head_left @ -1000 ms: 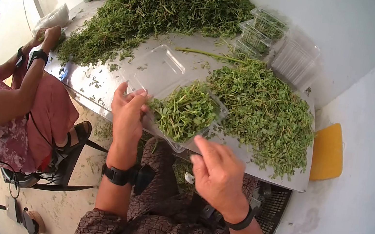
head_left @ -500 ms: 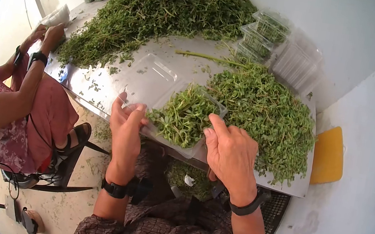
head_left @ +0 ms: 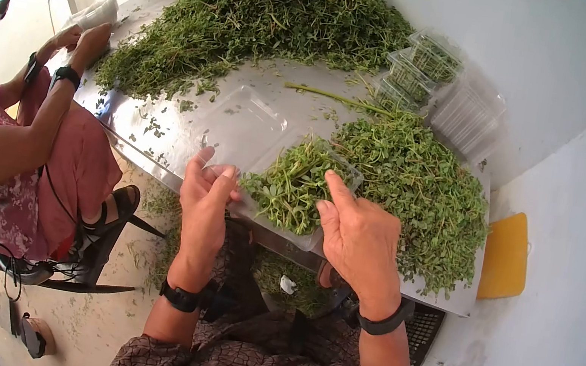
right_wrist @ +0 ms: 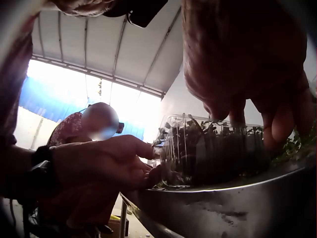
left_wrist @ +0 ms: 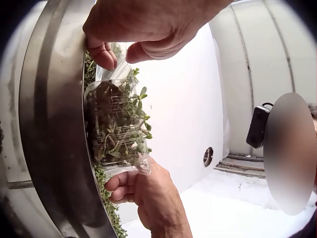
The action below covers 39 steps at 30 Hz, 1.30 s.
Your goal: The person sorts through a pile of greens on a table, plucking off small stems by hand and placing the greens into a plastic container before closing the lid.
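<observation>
A clear plastic clamshell box (head_left: 310, 242) sits at the table's front edge, filled with leafy green sprigs (head_left: 282, 200). Its hinged lid (head_left: 249, 121) lies folded back over the table. My left hand (head_left: 204, 200) pinches the box's left side near the hinge between thumb and fingers; plastic shows at those fingertips in the left wrist view. At the opposite side is my right hand (head_left: 362, 251), index finger stretched out over the sprigs, thumb close to the rim. From the right wrist view, the right hand's fingers (right_wrist: 237, 111) reach down at the box's far end.
A loose heap of sprigs (head_left: 414, 194) lies right of the box, a larger heap (head_left: 273, 19) behind. Filled boxes (head_left: 414, 68) and nested boxes (head_left: 468, 115) stand at the back right. Another person (head_left: 28, 164) sits at the left. A yellow board (head_left: 506, 255) leans on the wall.
My right hand has moved from the box's front corner up to its right side, index finger over the sprigs. The lid has tipped lower toward the table. My left hand keeps its grip.
</observation>
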Each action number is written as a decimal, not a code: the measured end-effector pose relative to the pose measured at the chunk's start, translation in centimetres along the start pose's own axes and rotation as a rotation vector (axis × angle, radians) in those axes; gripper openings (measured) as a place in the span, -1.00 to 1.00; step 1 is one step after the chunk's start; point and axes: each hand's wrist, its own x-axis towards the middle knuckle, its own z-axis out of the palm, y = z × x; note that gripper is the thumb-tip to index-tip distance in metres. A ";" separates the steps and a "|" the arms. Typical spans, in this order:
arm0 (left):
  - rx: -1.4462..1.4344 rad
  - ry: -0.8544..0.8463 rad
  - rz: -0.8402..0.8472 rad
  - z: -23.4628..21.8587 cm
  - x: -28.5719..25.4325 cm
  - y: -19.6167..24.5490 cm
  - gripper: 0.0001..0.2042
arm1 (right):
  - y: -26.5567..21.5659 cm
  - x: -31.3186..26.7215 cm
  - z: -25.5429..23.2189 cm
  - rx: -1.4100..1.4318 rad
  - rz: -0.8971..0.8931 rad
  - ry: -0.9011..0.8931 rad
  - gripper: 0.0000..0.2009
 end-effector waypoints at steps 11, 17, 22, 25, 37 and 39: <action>0.015 -0.022 0.005 0.1 -0.1 0.0 -0.47 | 0.7 0.3 0.2 -0.158 0.064 -0.076 -0.72; -0.065 -0.024 -0.022 -0.5 -0.5 0.2 -0.51 | 0.1 -0.4 -1.4 0.014 0.036 0.035 -0.72; 0.248 0.047 0.184 -1.5 -2.0 0.1 -0.58 | -0.3 -2.7 -2.3 0.123 -0.008 0.018 -0.62; 0.484 -0.016 0.452 -2.2 -3.1 -0.3 -0.63 | -1.1 -3.7 -1.9 0.171 -0.044 0.011 -0.54; 0.849 -0.405 0.816 -0.2 -2.8 1.6 -0.59 | -1.4 -4.4 -0.3 0.170 -0.081 -0.040 -0.58; 0.896 -0.417 0.865 0.0 -2.5 2.1 -0.64 | -1.2 -4.2 -0.3 0.180 -0.089 -0.040 -0.60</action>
